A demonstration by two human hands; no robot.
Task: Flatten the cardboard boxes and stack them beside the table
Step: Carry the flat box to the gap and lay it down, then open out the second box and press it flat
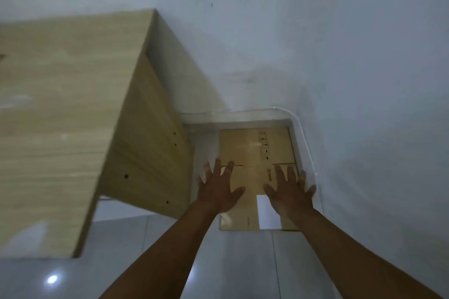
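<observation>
A flattened brown cardboard box (252, 153) lies on the floor in the corner between the wooden table (68, 109) and the wall. It bears small black printed symbols and a white label near its front edge. My left hand (218, 189) is stretched out over its left part with fingers spread and straight. Over its right part my right hand (290, 193) is spread the same way. Whether the palms touch the cardboard is not clear. Neither hand holds anything.
The table's side panel (150, 148) stands just left of the box. A pale wall (364, 80) closes the back and right, with a white cable (305, 138) running along its foot. Grey glossy floor tiles (243, 264) extend toward me.
</observation>
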